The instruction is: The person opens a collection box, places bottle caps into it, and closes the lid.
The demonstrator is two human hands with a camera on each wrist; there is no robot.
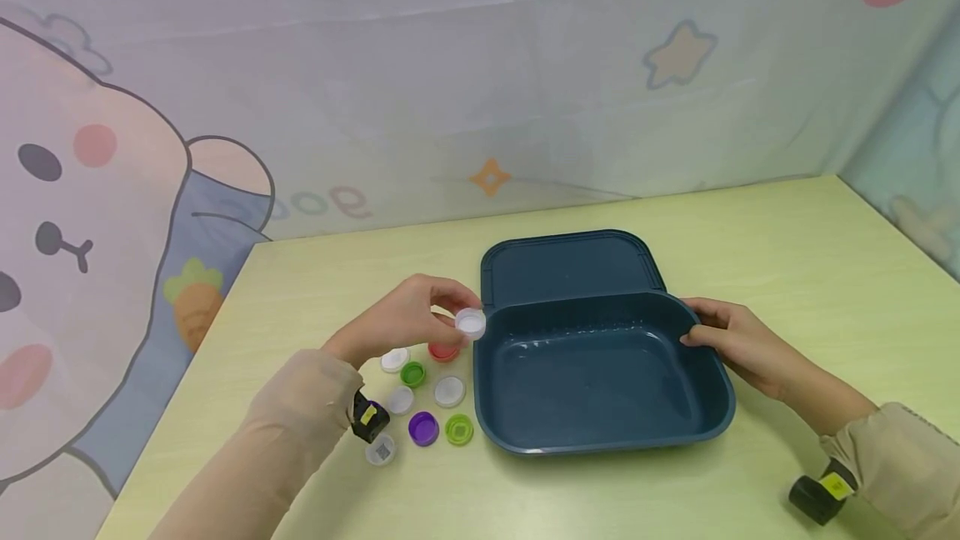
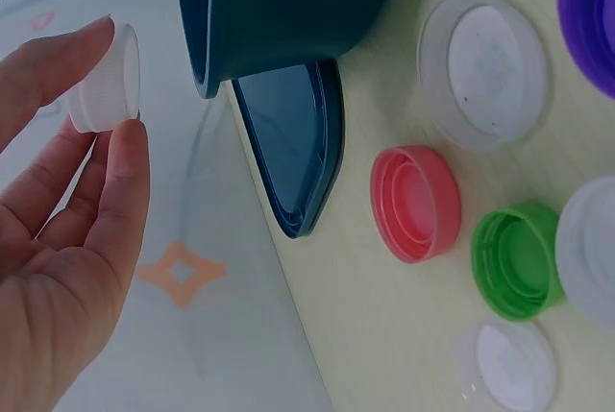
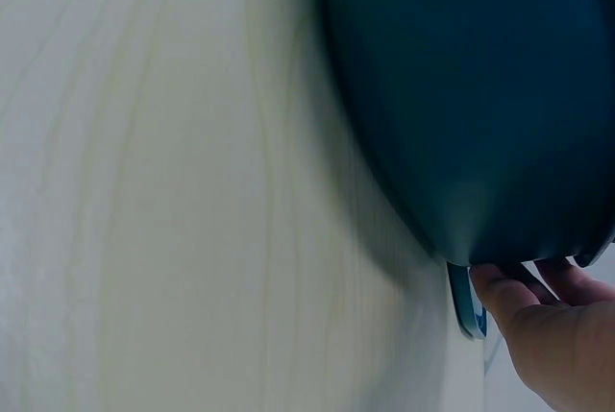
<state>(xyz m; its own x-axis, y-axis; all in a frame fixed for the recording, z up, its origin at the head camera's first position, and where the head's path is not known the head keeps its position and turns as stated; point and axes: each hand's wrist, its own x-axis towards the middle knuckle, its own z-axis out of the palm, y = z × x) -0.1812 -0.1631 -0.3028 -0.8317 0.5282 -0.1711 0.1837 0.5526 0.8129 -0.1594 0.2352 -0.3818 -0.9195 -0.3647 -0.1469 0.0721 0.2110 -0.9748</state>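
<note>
My left hand (image 1: 408, 315) pinches a translucent white bottle cap (image 1: 471, 323) between thumb and fingers, just beside the left rim of a dark blue plastic box (image 1: 592, 390). In the left wrist view the cap (image 2: 110, 85) is tilted on its side, raised off the table. My right hand (image 1: 738, 348) grips the box at its right rim, with the thumb over the edge and the other fingers outside. Nothing lies inside the box. Below the left hand, a red cap (image 1: 443, 352), a green cap (image 1: 412, 374) and a white cap (image 1: 450, 391) rest on the table.
A dark blue lid (image 1: 570, 267) lies behind the box. Left of the box are a purple cap (image 1: 423, 428), a lime-green cap (image 1: 459, 429) and several whitish caps, one bearing a printed code (image 1: 381, 450). A patterned cloth (image 1: 420, 107) hangs behind the table (image 1: 810, 265).
</note>
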